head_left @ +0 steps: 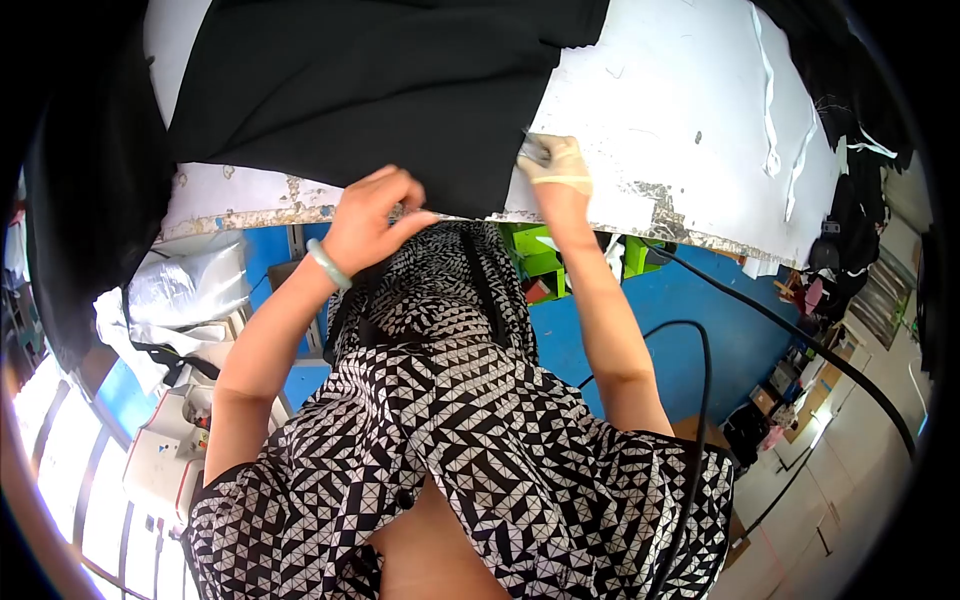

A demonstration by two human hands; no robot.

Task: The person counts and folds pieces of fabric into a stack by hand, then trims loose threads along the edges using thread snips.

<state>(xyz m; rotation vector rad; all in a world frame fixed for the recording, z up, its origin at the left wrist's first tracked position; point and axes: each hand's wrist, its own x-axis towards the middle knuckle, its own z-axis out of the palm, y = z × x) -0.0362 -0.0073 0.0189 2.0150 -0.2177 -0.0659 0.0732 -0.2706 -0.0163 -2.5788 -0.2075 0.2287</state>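
A piece of black cloth (370,110) lies spread over the white table, its lower edge near the table's front edge. My left hand (380,222), with a pale bangle at the wrist, is at that lower edge. Its thumb stands apart from the loosely curled fingers, which are slightly blurred, and nothing shows between them. At the cloth's right edge is my right hand (562,178), partly covered by a pale glove. Its fingers are closed around a small grey metal tool (535,150), mostly hidden, whose exact kind I cannot make out.
The white table (660,110) has a worn, chipped front edge. White strings (768,100) lie on its right side. More black cloth (90,210) hangs at the left, above a clear plastic bag (190,280). Black cables (800,335) run along the right.
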